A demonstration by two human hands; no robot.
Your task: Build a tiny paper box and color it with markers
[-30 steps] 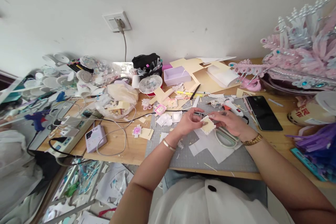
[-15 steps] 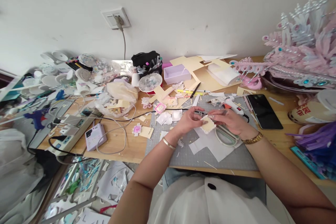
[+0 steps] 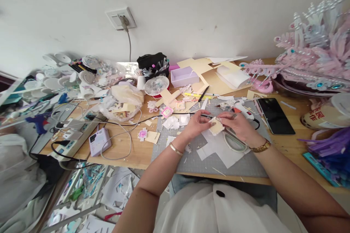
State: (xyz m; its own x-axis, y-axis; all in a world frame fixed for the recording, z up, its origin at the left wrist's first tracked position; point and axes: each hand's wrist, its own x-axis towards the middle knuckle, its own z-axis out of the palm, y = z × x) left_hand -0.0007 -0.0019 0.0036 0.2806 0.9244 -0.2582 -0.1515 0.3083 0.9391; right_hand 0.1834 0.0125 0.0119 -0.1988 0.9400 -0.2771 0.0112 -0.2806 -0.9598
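Note:
Between my hands is a small cream card piece (image 3: 217,126) with a ragged white edge, raised over the grey cutting mat (image 3: 188,165). My left hand (image 3: 199,123) is closed on its left side, thumb against the face. At its upper right edge, the fingers of my right hand (image 3: 235,123) pinch it. Scissors with pale grey-green handles (image 3: 235,145) lie under my right hand, their blades hidden. White paper (image 3: 222,154) is spread on the mat below. Left of my hands lie crumpled white pieces (image 3: 172,122) and a pink-edged square (image 3: 167,111).
A white-and-orange glue gun (image 3: 244,111) lies behind my right hand, near a black phone (image 3: 276,115). Cream card sheets (image 3: 195,67) and a lilac box (image 3: 185,76) stand at the back. Left are a power strip (image 3: 78,136) with cables and a lilac device (image 3: 100,142). Another person's sleeve (image 3: 16,174) shows far left.
The card piece has turned slightly, and my right fingers have shifted a little to the left along its upper edge. My left hand has barely moved.

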